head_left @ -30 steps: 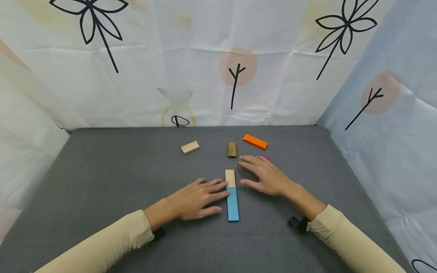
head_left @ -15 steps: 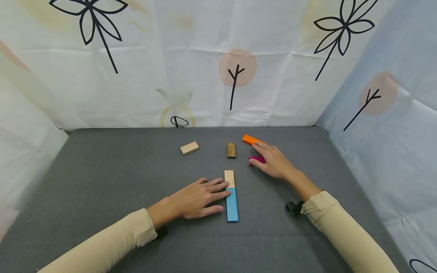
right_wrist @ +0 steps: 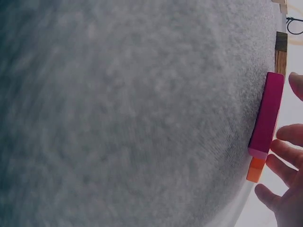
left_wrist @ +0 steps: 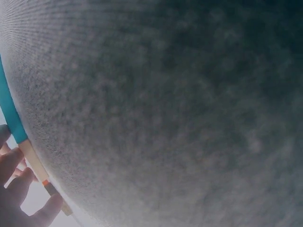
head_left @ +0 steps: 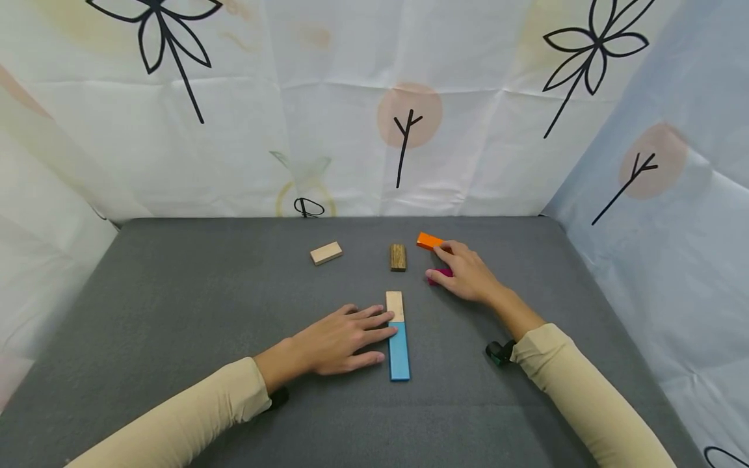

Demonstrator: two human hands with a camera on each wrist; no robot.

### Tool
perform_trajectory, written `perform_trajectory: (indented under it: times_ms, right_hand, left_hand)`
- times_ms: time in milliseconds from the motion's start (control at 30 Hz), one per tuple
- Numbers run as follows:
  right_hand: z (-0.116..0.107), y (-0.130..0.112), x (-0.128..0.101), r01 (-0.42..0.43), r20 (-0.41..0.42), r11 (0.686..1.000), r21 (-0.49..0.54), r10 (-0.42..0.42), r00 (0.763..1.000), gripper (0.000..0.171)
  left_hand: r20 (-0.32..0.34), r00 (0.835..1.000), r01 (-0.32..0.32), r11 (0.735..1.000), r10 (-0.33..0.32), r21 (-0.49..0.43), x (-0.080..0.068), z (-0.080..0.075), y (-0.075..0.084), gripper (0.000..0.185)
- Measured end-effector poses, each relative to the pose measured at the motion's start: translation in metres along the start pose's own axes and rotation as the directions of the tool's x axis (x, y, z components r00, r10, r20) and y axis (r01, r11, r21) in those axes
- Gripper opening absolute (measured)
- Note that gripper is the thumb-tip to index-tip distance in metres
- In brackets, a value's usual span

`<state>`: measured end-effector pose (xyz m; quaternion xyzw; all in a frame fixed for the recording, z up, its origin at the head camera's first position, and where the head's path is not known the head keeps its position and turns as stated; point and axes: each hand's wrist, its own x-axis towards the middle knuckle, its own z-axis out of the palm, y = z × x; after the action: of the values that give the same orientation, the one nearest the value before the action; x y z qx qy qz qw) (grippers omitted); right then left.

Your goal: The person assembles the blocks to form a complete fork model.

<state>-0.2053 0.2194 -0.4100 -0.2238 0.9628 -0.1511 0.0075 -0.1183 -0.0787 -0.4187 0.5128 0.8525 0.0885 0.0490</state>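
While left fingers [head_left: 377, 335] stay spread, right fingers [head_left: 443, 255] now overlap orange block [head_left: 428, 240], grip unclear

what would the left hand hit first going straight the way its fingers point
Likely the blue block or the pale block at its far end: fingertips of the left hand overlap both in the head view, contact unclear.

A white cloth [head_left: 345, 130] hangs behind the grey table [head_left: 158, 305]. Its print comprises black outline flowers [head_left: 597, 44] and a twig [head_left: 404, 140] across a peach disc [head_left: 426, 107].
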Motion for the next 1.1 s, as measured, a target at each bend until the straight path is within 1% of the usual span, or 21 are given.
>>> perform_trajectory:
  times_ms: [67,133,300,433,567,667,900,1100]
  right_hand:
    - [0.0010,0.0008,0.0002,0.007,-0.009,1.000,-0.008,-0.007,1.000,0.066]
    - [0.0013,0.0017,0.0005,-0.008,-0.014,1.000,0.001,0.008,1.000,0.068]
    - [-0.0002,0.0034,0.0024,-0.009,-0.009,1.000,0.019,0.009,1.000,0.067]
    - [0.0012,0.0029,0.0032,-0.004,-0.010,1.000,0.001,0.004,1.000,0.066]
    - [0.0041,0.0013,0.0034,0.003,-0.045,1.000,-0.019,-0.004,0.999,0.064]
    - [0.0035,-0.0007,0.0041,0.007,-0.061,1.000,-0.006,-0.007,0.998,0.061]
    - [-0.0016,-0.0032,0.0011,-0.016,-0.013,0.999,0.041,0.016,1.000,0.057]
    - [-0.0050,-0.0054,-0.0044,0.015,0.024,0.996,0.087,-0.017,1.000,0.050]
  left_hand:
    - [-0.003,1.000,0.000,1.000,0.000,-0.001,0.0005,0.0003,0.0001,0.056]
    - [-0.005,1.000,0.000,1.000,0.000,-0.003,0.0006,0.0003,0.0002,0.056]
    - [-0.002,1.000,0.003,1.000,-0.003,-0.005,0.0002,-0.0005,-0.0004,0.056]
    - [-0.003,1.000,0.002,1.000,-0.002,-0.009,0.0005,-0.0011,-0.0006,0.056]
    - [-0.013,1.000,-0.009,1.000,0.009,-0.010,0.0011,-0.0012,-0.0009,0.055]
    - [-0.015,1.000,-0.012,1.000,0.012,-0.004,0.0012,-0.0014,-0.0013,0.055]
    - [-0.006,1.000,-0.009,1.000,0.009,-0.001,0.0010,-0.0030,-0.0017,0.054]
    - [0.008,1.000,-0.003,1.000,0.003,0.001,0.0011,-0.0046,-0.0012,0.054]
